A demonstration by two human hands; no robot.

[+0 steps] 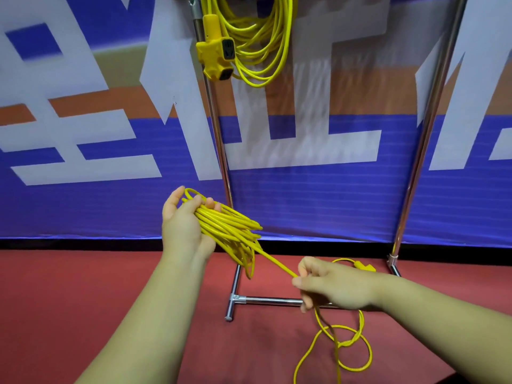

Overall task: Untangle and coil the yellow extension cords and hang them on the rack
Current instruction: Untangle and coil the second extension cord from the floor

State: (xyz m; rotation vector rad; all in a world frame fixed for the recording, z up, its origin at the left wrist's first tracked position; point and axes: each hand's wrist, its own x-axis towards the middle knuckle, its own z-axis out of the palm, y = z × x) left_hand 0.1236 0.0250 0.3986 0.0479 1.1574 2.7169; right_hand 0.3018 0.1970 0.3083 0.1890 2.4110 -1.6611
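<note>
My left hand (181,228) is palm up and holds a bundle of yellow cord loops (231,231), which droop to its right. From that bundle a single taut strand (277,263) runs down to my right hand (329,286), whose fingers pinch it. Below that hand the loose cord (346,343) lies in tangled loops on the red floor. Its yellow plug end (363,266) rests on the floor behind my right hand. Another yellow cord coil (263,42) with a yellow socket block (217,55) hangs high on the metal rack (219,139).
The rack's two chrome uprights stand in front of a blue, white and orange banner (318,189). Its right upright (415,151) and its floor bar (266,300) lie close to my right hand. Red floor (83,286) spreads to the left.
</note>
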